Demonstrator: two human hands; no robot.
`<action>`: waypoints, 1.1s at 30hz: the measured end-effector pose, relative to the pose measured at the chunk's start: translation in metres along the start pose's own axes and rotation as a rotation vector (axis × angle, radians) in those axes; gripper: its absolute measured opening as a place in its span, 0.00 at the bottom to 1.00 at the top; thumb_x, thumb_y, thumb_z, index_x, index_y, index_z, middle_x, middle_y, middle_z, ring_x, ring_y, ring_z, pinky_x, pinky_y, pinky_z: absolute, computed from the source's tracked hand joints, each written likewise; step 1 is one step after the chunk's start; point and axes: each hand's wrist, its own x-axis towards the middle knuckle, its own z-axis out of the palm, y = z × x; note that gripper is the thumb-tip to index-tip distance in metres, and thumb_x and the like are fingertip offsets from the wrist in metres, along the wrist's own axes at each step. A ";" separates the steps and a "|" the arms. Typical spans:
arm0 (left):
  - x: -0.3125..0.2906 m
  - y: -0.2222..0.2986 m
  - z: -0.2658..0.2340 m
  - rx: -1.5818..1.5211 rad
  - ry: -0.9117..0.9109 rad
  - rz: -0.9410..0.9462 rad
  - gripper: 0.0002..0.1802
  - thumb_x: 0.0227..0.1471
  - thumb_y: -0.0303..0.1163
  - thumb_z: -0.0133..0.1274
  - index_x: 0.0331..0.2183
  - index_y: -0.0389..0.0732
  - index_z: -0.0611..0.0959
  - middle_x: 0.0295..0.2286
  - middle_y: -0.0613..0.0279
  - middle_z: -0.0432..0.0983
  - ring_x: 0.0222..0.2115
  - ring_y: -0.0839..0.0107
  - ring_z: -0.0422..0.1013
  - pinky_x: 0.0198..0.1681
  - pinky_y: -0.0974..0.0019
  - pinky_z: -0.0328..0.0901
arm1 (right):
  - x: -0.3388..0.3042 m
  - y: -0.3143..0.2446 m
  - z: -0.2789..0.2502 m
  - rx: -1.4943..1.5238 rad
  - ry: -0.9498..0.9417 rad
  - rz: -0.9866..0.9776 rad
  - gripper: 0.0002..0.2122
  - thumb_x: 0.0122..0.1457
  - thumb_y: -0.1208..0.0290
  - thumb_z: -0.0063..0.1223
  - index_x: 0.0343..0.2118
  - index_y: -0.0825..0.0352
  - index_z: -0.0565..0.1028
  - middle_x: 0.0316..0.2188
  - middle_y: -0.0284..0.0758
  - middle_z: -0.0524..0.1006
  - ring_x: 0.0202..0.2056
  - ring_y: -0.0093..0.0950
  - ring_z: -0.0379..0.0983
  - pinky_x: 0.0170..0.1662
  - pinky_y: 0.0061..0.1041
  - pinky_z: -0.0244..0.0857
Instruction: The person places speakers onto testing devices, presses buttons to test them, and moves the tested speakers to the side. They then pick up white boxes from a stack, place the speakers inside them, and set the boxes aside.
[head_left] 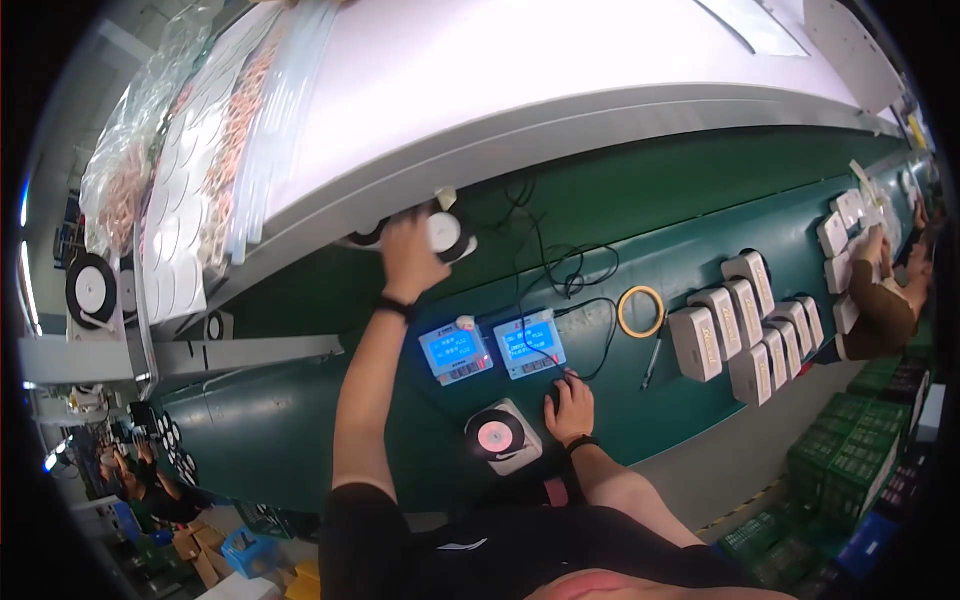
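My left hand (pixel 412 258) reaches far forward under the raised shelf, beside a small record-player-shaped device (pixel 443 232) with a black disc and white centre. Its fingers are blurred and partly hidden, so any grip is unclear. My right hand (pixel 572 410) rests on the green bench with fingers stretched out, close to a black cable (pixel 603 368). Left of it lies a white device with a black disc and pink centre (pixel 495 436). Two meters with lit blue screens, the left meter (pixel 456 350) and the right meter (pixel 530 343), lie between my hands.
A yellow tape ring (pixel 640 311) and a pen (pixel 652 362) lie right of the meters. Several white boxy devices (pixel 697 343) stand farther right, near another person's arm (pixel 882 295). Above, the shelf edge (pixel 560 125) crosses the bench. Green crates (pixel 850 440) stand at lower right.
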 end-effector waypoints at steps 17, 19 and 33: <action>-0.184 -0.072 -0.093 -0.345 -0.491 -0.155 0.45 0.31 0.41 0.66 0.52 0.35 0.67 0.47 0.43 0.67 0.50 0.51 0.64 0.53 0.57 0.59 | -0.004 -0.001 0.001 -0.147 0.011 -0.009 0.16 0.48 0.67 0.52 0.40 0.65 0.69 0.48 0.39 0.67 0.45 0.40 0.64 0.46 0.37 0.58; -0.115 -0.078 -0.082 -0.276 -0.245 -0.044 0.39 0.35 0.35 0.63 0.51 0.37 0.67 0.49 0.46 0.66 0.50 0.50 0.63 0.54 0.57 0.58 | -0.002 -0.001 0.002 -0.156 0.004 -0.002 0.16 0.48 0.67 0.52 0.40 0.64 0.69 0.48 0.39 0.67 0.45 0.40 0.64 0.46 0.37 0.58; 0.046 -0.138 0.024 0.080 -0.305 -0.125 0.48 0.25 0.30 0.63 0.53 0.41 0.64 0.47 0.48 0.67 0.49 0.50 0.63 0.51 0.58 0.62 | -0.008 -0.004 0.006 -0.159 -0.030 0.001 0.16 0.48 0.66 0.51 0.41 0.64 0.70 0.48 0.40 0.67 0.46 0.40 0.64 0.47 0.37 0.58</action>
